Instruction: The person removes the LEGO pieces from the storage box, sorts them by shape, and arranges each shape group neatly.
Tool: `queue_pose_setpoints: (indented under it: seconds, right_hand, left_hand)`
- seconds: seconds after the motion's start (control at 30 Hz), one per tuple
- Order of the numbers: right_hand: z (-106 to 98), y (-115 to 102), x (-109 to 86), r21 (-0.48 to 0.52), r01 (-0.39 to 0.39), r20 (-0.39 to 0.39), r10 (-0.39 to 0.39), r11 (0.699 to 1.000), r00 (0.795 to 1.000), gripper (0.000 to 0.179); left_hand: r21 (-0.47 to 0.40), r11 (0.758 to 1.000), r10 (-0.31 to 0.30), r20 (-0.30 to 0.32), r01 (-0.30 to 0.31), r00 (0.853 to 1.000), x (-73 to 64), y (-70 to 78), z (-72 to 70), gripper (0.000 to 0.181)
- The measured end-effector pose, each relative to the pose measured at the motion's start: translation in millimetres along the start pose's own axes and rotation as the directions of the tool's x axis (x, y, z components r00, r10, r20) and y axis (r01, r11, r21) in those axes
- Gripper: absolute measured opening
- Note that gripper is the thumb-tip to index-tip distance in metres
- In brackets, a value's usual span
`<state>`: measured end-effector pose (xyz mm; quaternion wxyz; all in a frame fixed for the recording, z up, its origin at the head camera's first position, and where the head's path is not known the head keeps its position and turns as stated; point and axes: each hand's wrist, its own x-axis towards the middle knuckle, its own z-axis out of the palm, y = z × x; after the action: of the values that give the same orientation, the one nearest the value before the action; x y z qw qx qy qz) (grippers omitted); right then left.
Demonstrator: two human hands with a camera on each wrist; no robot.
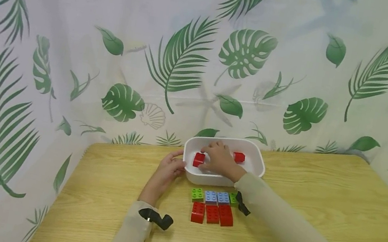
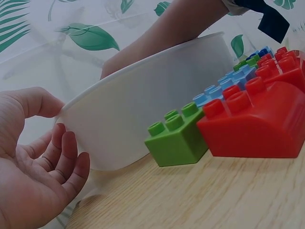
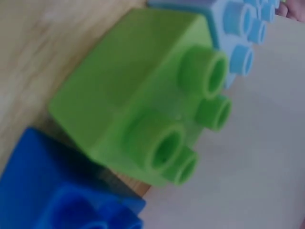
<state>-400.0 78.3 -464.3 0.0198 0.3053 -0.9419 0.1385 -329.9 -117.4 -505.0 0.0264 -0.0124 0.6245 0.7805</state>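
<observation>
In the head view my right hand point(image 1: 219, 158) reaches into a white plastic tub point(image 1: 207, 180). Its thumb and fingers pinch a red toy brick point(image 1: 199, 160) near the tub's left end. A second red brick point(image 1: 239, 157) lies inside, right of that hand. My left hand point(image 2: 43, 157) holds the tub's left end, one fingertip at the rim and the others curled by the outer wall. The right wrist view misses the right hand and looks at a green brick point(image 3: 128, 95) beside the tub.
In front of the tub stand green bricks point(image 1: 197, 194) and light blue bricks point(image 1: 210, 197) in a row. Nearer lie three red curved bricks point(image 1: 212, 214). A dark blue brick point(image 3: 57, 186) shows in the right wrist view. Behind the wooden table point(image 1: 106, 192) hangs a leaf-print cloth point(image 1: 181, 106).
</observation>
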Motion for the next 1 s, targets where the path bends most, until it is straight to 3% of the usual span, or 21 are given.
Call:
queue_pose_setpoints:
  seconds: [0.47,0.77,1.0]
  right_hand:
    - [-0.1,0.8,2.7,-0.115,0.062,0.009,-0.061,0.991,0.998,0.046]
    - [-0.4,6.9,7.8,-0.102,0.09,0.016,-0.089,0.991,0.996,0.044]
    - [-1.6,8.1,7.0,-0.09,0.119,-0.027,-0.122,0.989,0.992,0.045]
  left_hand:
    - [0.001,1.0,-0.007,-0.004,0.007,1.0,0.0,0.3,2.4,0.052]
    - [-0.008,1.0,-0.012,0.0,0.012,1.0,1.8,1.1,2.5,0.055]
    - [0.007,1.0,-0.019,-0.005,0.019,1.0,1.9,1.3,1.4,0.055]
